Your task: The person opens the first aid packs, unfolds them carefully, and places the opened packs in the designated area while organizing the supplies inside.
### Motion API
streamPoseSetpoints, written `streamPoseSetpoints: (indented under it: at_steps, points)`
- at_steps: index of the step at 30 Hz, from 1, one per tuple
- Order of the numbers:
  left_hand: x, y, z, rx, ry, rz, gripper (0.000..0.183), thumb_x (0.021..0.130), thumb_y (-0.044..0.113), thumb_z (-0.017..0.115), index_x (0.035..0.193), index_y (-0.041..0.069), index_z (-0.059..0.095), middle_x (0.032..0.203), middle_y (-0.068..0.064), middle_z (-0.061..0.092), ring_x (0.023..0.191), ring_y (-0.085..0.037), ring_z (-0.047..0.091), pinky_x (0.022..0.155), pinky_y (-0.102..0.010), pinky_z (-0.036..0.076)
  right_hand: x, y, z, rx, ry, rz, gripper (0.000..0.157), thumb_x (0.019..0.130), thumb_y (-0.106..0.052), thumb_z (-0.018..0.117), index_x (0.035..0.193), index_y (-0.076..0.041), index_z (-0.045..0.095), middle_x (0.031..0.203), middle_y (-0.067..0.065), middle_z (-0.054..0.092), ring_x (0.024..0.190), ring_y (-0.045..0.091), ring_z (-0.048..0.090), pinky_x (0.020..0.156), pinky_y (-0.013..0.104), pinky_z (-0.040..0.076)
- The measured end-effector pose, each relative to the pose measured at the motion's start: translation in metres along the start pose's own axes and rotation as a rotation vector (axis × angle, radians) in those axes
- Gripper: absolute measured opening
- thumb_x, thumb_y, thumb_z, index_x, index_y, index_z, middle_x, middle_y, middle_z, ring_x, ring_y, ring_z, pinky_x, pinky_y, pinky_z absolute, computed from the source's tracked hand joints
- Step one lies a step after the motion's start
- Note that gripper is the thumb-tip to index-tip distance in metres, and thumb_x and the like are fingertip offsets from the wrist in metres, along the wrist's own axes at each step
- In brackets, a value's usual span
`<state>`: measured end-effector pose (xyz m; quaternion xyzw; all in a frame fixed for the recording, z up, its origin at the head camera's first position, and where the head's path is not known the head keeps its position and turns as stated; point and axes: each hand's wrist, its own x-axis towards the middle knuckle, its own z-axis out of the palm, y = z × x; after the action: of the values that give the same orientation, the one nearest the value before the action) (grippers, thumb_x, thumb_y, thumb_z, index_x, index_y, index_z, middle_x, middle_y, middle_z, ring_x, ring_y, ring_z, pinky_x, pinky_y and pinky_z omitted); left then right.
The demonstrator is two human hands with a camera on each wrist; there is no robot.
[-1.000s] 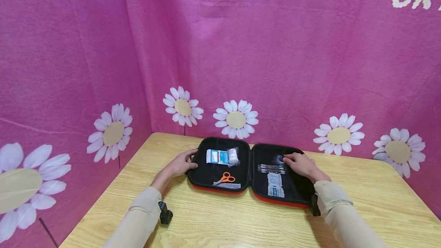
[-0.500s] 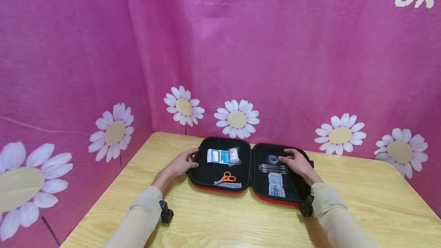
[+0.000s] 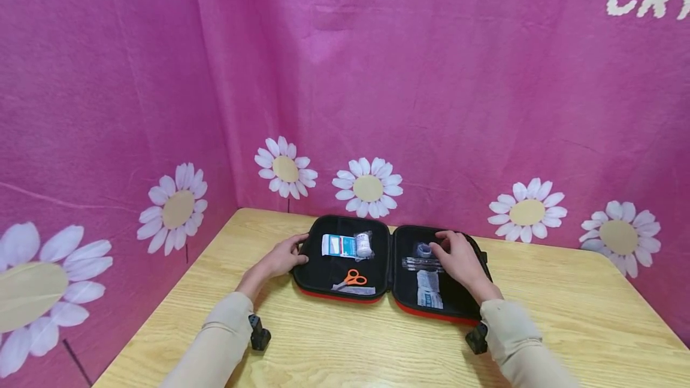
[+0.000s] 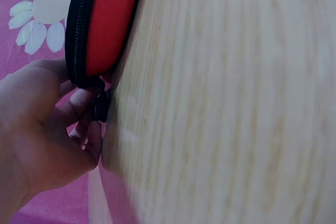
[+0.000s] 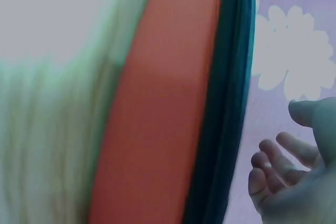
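A red and black zip case (image 3: 318, 273) lies unfolded on the table, its black inside facing up. My left hand (image 3: 280, 257) grips its left rim; in the left wrist view, that hand's curled fingers sit by a small black tab (image 4: 101, 106). Over the right half hovers my right hand (image 3: 460, 263), fingers loosely bent and holding nothing, near a roll of tape (image 3: 423, 249). Below the tape are a pack of thin sticks (image 3: 422, 264) and white packets (image 3: 429, 289). The left half holds orange-handled scissors (image 3: 354, 278), a wrapped bandage roll (image 3: 363, 245) and a blue-white packet (image 3: 336, 245).
The wooden table (image 3: 323, 340) stretches around the case. A pink cloth (image 3: 442, 88) with daisies hangs behind and at the left. A black wrist camera (image 3: 260, 334) sits by the left sleeve, another (image 3: 477, 338) by the right.
My right hand has drawn back from the tape roll, which now shows more, and its fingers have loosened. The left hand stays on the left rim.
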<state>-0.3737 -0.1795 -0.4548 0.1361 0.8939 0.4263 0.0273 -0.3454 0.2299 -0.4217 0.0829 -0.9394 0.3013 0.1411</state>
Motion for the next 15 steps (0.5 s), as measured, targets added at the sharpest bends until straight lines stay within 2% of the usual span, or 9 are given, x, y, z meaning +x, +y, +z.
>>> streamPoseSetpoints:
  at_steps: [2,7,12,15]
  points:
    - [-0.001,0.001,0.000,0.028,0.004,-0.003,0.064,0.090,0.006,0.065,0.148,-0.001,0.041,0.069,0.000,0.045,0.063,-0.010,0.044,0.059,-0.023,0.037,-0.003,-0.008,0.006,0.005,0.001,-0.026,0.041,0.096,-0.022,0.063,0.126,0.005,0.059,0.102,0.020,0.062,0.093,0.030,0.058,0.085,0.047,0.047]
    - [-0.002,0.004,-0.001,0.109,0.018,-0.004,0.063,0.090,0.009,0.066,0.148,0.001,0.043,0.071,0.000,0.049,0.068,-0.013,0.046,0.066,-0.025,0.038,-0.011,-0.025,0.019,0.039,-0.057,-0.063,0.042,0.097,-0.025,0.063,0.130,0.001,0.058,0.102,0.014,0.062,0.088,0.022,0.059,0.081,0.040,0.051]
    - [-0.003,0.008,-0.002,0.171,0.018,0.023,0.062,0.089,0.011,0.066,0.146,0.001,0.045,0.074,-0.001,0.052,0.073,-0.015,0.047,0.073,-0.028,0.040,-0.017,-0.038,0.028,0.055,-0.093,-0.077,0.045,0.096,-0.027,0.064,0.133,-0.003,0.056,0.100,0.009,0.062,0.086,0.019,0.057,0.079,0.036,0.052]
    - [-0.004,0.009,-0.003,0.177,0.007,0.028,0.063,0.088,0.010,0.067,0.146,-0.002,0.044,0.074,-0.001,0.052,0.071,-0.014,0.048,0.073,-0.028,0.041,-0.020,-0.045,0.033,0.047,-0.110,-0.095,0.045,0.095,-0.026,0.066,0.133,-0.004,0.057,0.097,0.007,0.062,0.086,0.018,0.056,0.080,0.036,0.051]
